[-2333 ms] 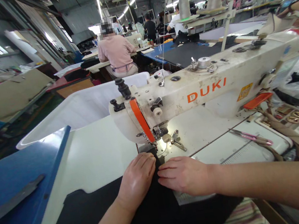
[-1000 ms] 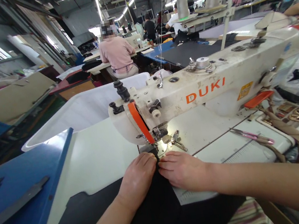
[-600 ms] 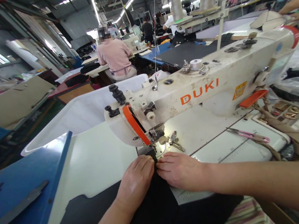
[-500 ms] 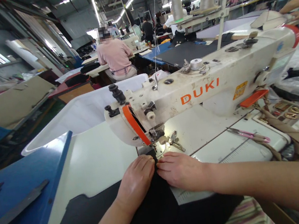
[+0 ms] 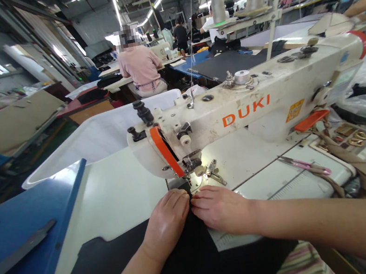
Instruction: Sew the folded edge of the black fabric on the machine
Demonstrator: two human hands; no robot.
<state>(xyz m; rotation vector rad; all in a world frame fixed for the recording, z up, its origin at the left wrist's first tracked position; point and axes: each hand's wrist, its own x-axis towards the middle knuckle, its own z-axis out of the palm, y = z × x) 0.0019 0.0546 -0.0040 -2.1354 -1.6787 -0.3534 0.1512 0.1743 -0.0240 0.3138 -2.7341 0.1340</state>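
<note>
A large piece of black fabric (image 5: 187,263) lies over the front of the machine bed and hangs down toward my lap. Its narrow far edge runs up under the needle area of a white sewing machine (image 5: 245,107) marked DUKI. My left hand (image 5: 169,217) pinches the fabric on the left, just in front of the presser foot. Close beside it, my right hand (image 5: 220,208) grips the same edge from the right, fingertips almost touching the left ones. The fingertips partly hide the fabric edge. A brass guide (image 5: 215,174) sits right of the needle.
Pink-handled scissors (image 5: 304,165) rest on the bed at right, near a tray of metal fittings (image 5: 352,135). Dark strips (image 5: 22,250) lie on a blue board at left. Behind the machine stand a white bin (image 5: 97,133) and thread cones (image 5: 217,1); a person in pink (image 5: 141,69) sits beyond.
My hands and the black fabric hold nearly the same place at the needle. The view has shifted very slightly; nothing was taken up or let go.
</note>
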